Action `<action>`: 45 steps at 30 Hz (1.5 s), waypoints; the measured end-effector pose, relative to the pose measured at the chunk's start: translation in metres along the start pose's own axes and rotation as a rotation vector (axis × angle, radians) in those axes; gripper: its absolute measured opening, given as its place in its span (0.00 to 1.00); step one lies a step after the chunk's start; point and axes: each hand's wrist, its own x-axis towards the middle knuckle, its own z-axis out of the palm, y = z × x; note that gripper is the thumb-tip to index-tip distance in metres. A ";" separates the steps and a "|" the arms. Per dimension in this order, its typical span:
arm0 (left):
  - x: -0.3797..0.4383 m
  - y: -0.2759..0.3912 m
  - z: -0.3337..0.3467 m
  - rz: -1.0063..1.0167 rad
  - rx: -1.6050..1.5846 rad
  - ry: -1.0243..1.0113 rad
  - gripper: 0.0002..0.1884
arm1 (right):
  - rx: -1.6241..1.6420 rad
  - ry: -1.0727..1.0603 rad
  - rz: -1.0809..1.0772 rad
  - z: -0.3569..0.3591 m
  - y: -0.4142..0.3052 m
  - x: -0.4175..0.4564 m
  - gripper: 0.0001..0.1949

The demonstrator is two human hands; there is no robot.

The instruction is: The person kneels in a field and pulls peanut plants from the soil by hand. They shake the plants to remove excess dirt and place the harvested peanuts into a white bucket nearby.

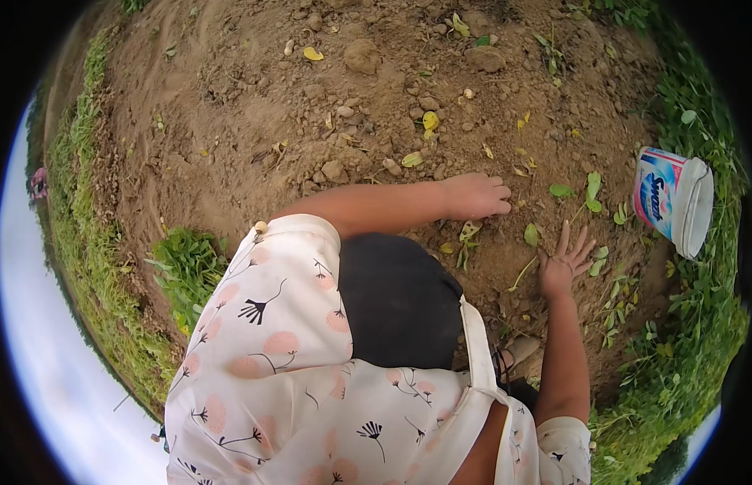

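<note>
My left hand (pixel 476 197) reaches across in front of my knee, back of the hand up, with its fingers curled down at the brown soil (pixel 260 121). Whether anything is under those fingers is hidden. To the right, my right hand (pixel 567 265) is spread on the ground, fingers apart and nothing in it. Between the hands are a green leaf (pixel 531 234) and a thin stem (pixel 522 274). A wilted leafy sprig (pixel 468 242) lies just below my left hand. Pale pods that look like peanuts, one pod (pixel 392 167) and another pod (pixel 289 47), lie on the soil.
A white plastic bucket (pixel 665 197) with a printed side is beyond my right hand, against green plants (pixel 709 151). A leafy clump (pixel 188 267) is at the left. Clods (pixel 362 56) and yellow leaves (pixel 431 120) dot the soil. A distant pink shape (pixel 39 183) is unclear.
</note>
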 end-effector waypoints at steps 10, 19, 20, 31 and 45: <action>-0.033 0.000 -0.012 -0.086 0.293 -0.105 0.23 | 0.019 0.026 -0.004 0.004 0.002 0.001 0.48; -0.055 -0.023 -0.020 -0.253 0.300 0.004 0.27 | 0.032 0.035 -0.008 0.005 0.004 0.000 0.48; -0.055 -0.025 -0.021 -0.308 0.313 0.022 0.28 | 0.034 0.037 -0.008 0.006 0.004 0.000 0.48; -0.109 -0.087 -0.074 -1.047 0.388 0.340 0.28 | 0.031 0.001 0.022 0.000 -0.001 0.000 0.47; -0.217 -0.122 -0.081 -1.813 -0.054 0.631 0.51 | 0.024 0.013 0.015 0.004 0.002 0.001 0.46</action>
